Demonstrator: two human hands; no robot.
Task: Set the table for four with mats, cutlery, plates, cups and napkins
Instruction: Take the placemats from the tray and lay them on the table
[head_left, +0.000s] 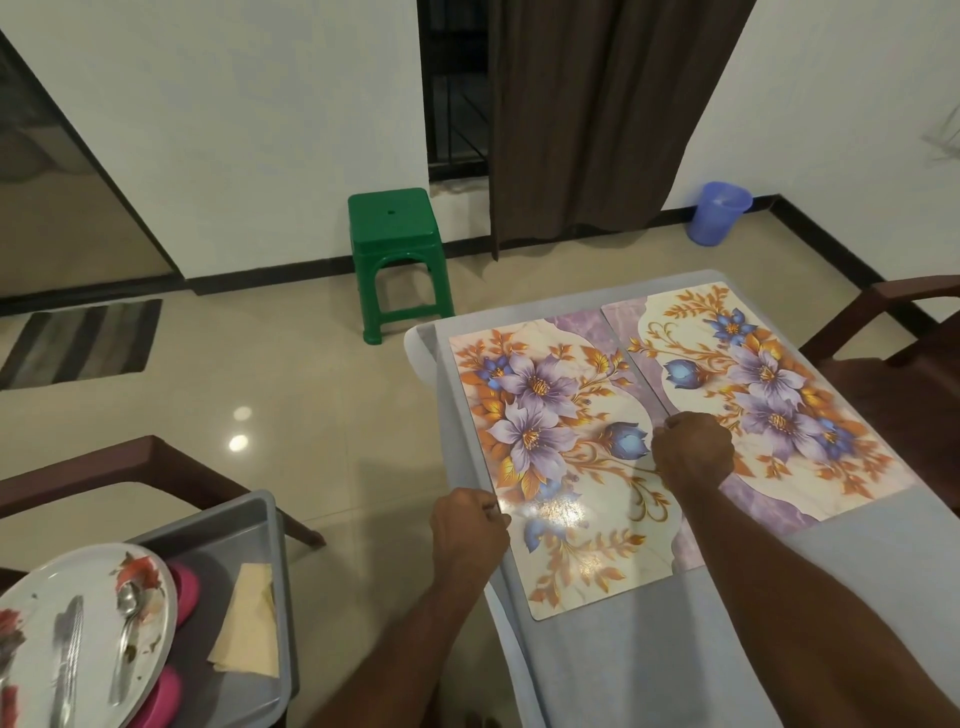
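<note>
Two floral mats lie side by side on the grey table (623, 649). My left hand (470, 525) pinches the left edge of the near mat (550, 426). Over that mat's right edge, where it meets the far mat (769, 395), my right hand (693, 449) rests with curled fingers that seem to pinch the edge. At lower left a grey tray (260, 519) holds a flowered plate (88, 623) with a knife (67, 660) and a spoon (126, 634) on it, pink cups (182, 592) under the plate, and a folded cream napkin (247, 621).
Dark wooden chairs stand at the left (104, 462) and at the right (893, 358) of the table. A green plastic stool (396, 244) stands on the tiled floor beyond the table. A blue bin (719, 210) sits by the curtain.
</note>
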